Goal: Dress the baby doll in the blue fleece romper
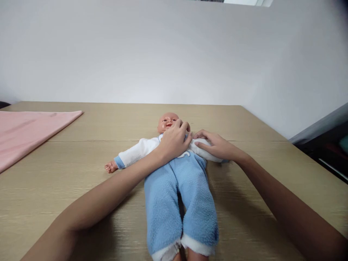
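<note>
A baby doll (168, 122) lies on its back on the wooden table, its head toward the far wall. It wears a fuzzy blue and white outfit (165, 192). My left hand (175, 140) lies across the doll's upper chest, fingers curled at the collar and shoulder; it covers part of the chin. What its fingertips pinch is partly hidden. Beside it, my right hand (214, 145) holds the white sleeve (202, 146) near the shoulder between thumb and fingers. The other sleeve (136, 150) stretches out to the left, with a bare doll hand (111, 166) at its cuff.
A pink cloth (29, 132) is spread at the left of the table (95, 195). Behind the table's far edge stands a pale wall (136, 54). Dark objects (323, 145) show beyond the right edge.
</note>
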A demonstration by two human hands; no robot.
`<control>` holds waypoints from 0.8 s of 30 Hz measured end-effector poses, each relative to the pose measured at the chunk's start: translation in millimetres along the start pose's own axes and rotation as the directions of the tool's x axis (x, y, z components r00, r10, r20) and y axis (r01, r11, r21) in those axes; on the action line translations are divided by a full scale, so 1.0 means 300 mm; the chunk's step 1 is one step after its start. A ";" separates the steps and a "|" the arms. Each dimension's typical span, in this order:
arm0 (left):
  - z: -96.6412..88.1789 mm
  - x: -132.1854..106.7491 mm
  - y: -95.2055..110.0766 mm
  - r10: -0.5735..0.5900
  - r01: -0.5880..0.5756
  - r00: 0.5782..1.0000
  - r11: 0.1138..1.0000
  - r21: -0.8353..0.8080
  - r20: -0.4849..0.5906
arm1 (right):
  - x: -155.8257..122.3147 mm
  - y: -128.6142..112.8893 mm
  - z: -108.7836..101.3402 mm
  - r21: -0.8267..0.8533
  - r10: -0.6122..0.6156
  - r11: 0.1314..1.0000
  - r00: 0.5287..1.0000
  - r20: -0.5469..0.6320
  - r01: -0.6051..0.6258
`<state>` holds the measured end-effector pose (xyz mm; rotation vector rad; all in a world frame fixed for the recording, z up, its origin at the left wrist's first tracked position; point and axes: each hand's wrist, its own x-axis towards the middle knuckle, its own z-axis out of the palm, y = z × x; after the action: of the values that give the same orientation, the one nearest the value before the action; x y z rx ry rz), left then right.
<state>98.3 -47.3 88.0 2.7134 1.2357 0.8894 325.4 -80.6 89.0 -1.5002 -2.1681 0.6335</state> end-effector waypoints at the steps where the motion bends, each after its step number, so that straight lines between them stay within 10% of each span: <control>1: 0.001 0.000 0.000 0.002 -0.002 1.000 1.000 -0.004 -0.001 | 0.005 0.009 0.009 0.014 0.018 1.000 1.000 -0.002 -0.018; 13: -0.013 0.008 -0.010 0.186 -0.190 0.982 0.976 -0.107 -0.042 | 0.021 0.070 0.059 0.088 0.043 0.995 0.998 0.048 -0.047; 19: -0.072 -0.009 0.047 0.442 -0.427 0.869 0.897 -0.114 0.223 | 0.030 0.072 0.048 0.017 0.033 0.999 0.999 -0.001 -0.033; 24: -0.113 -0.003 0.032 0.475 -0.435 0.816 0.880 -0.191 0.330 | -0.035 -0.041 0.061 -0.287 -0.283 0.941 0.879 -0.383 0.178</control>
<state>86.9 -61.3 118.3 2.9453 0.4552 0.4035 309.1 -96.4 80.7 -1.3084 -2.0835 -0.0470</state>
